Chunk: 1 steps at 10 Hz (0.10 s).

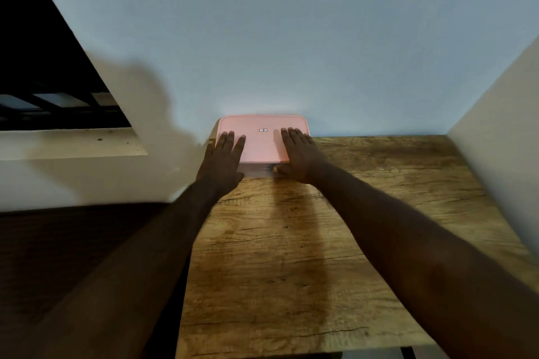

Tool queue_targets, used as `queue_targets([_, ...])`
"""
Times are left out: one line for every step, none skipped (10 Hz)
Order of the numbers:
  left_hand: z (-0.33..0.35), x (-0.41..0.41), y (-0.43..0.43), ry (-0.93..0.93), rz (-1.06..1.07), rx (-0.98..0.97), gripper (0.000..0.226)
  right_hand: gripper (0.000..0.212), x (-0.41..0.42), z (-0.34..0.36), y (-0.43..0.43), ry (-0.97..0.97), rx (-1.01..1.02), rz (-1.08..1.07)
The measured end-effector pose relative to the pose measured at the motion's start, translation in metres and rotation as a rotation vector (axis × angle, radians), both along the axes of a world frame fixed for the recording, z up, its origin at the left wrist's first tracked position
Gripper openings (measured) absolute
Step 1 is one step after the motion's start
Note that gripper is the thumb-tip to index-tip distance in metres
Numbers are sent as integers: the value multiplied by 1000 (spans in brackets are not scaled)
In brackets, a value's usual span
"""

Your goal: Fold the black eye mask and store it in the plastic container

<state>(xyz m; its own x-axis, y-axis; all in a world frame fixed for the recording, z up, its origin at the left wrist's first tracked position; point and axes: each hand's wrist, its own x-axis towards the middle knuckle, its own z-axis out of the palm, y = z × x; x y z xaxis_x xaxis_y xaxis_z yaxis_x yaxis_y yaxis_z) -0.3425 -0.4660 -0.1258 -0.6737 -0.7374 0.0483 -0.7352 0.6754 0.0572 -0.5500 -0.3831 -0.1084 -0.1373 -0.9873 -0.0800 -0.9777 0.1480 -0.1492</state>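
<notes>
wooden table (320,242) against pale wall (291,38)

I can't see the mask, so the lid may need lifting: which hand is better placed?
Right, probably. The right hand lies on the lid with its thumb at the front, just under the lid's edge; the left hand rests flat over the left corner, partly off it.

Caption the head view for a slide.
Left hand and right hand lie flat on the pink lid of the container at the far edge of the table.
</notes>
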Motion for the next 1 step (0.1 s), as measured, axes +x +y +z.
queue_targets([5, 8, 11, 45, -44, -44, 84, 89, 7, 11, 10, 9, -46, -7])
